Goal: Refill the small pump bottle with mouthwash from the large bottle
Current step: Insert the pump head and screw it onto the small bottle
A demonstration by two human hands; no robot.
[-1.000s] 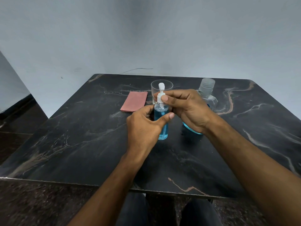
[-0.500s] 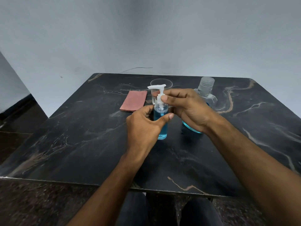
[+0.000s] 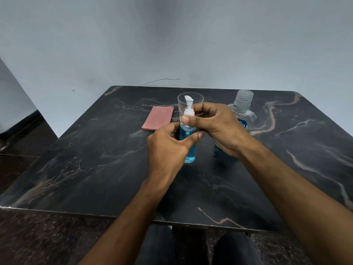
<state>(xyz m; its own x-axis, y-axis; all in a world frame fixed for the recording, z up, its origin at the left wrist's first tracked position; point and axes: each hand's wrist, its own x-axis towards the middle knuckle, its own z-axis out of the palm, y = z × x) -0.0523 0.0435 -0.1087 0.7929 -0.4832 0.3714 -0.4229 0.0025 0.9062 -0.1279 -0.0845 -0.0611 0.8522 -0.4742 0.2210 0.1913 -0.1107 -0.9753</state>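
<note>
A small clear pump bottle [image 3: 189, 150] full of blue liquid stands upright near the middle of the dark marble table [image 3: 95, 159]. My left hand [image 3: 168, 148] grips its body from the left. My right hand [image 3: 214, 125] pinches the white pump collar [image 3: 188, 111] between thumb and fingers, and the nozzle points away from me. The large mouthwash bottle [image 3: 243, 109], clear with a ribbed clear cap, stands behind my right hand, its lower part hidden.
A clear empty glass [image 3: 198, 100] stands just behind the pump bottle. A folded pink cloth [image 3: 158, 120] lies to its left. The grey wall runs close behind the table's far edge. My knees show under the near edge.
The pump head has turned: its nozzle pointed left half a second ago and now points away from me. Both hands stay in place on the small bottle.
</note>
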